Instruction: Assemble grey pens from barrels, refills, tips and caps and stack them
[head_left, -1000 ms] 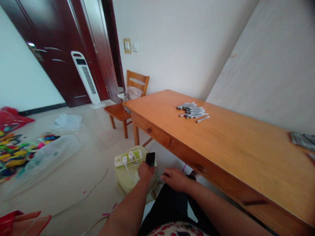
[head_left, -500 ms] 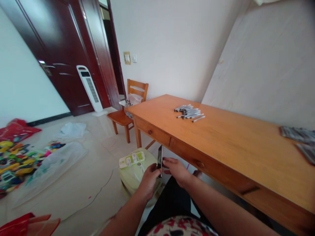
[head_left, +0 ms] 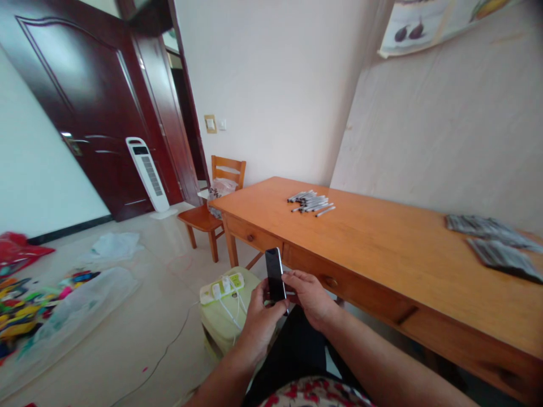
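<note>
A dark-screened smartphone (head_left: pixel 275 273) is held upright above my lap, in front of the table's drawers. My left hand (head_left: pixel 262 316) is closed around its lower part, with the thumb across the bottom of the screen. On the phone's right edge, the fingers of my right hand (head_left: pixel 311 297) press together; its fingertips partly hide behind the phone. A power strip (head_left: pixel 222 288) with white plugs and cables rests on a pale green stool (head_left: pixel 229 316) just left of my hands.
On the wooden table (head_left: pixel 382 249) lie a pile of grey pens (head_left: pixel 311 202) and packs of pens (head_left: pixel 487 229). A chair (head_left: pixel 206 217) holding a plastic bag (head_left: pixel 220 192) stands beyond. Colourful toys (head_left: pixel 25 311) cover the floor at left, and a cable (head_left: pixel 165 345) crosses it.
The phone has turned so that its screen faces me more. My head view has tilted up and shifted right, showing more of the wall picture and the pen packs.
</note>
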Available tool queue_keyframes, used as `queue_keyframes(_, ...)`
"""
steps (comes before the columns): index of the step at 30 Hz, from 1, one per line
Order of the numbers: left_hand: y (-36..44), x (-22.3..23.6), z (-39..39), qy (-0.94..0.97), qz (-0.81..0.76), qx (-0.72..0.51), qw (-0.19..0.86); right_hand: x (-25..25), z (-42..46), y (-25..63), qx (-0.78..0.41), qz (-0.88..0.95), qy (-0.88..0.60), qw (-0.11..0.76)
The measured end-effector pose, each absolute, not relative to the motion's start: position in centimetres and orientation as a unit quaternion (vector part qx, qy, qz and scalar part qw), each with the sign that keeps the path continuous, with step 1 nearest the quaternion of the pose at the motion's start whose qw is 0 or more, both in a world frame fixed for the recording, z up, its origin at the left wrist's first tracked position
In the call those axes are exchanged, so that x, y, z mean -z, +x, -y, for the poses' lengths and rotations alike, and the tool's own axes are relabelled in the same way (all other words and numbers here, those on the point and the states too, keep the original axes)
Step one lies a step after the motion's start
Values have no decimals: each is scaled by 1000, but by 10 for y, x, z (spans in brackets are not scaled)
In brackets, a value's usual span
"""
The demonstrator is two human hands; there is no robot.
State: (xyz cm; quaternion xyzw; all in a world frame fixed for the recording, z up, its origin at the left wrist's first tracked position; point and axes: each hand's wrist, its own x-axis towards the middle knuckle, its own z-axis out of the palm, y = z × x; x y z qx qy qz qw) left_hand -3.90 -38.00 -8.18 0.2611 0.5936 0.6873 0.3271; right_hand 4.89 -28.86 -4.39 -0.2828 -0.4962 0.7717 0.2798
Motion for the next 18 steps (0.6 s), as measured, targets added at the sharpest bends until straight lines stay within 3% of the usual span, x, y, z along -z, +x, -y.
queue_keyframes(7,-38,82,376,285,-600,-671,331,45,287,57,-779,488,-272,284)
queue_keyframes(18,-37,71,369,218,-456,-759,410,50,281,59,-759,515,-255,306)
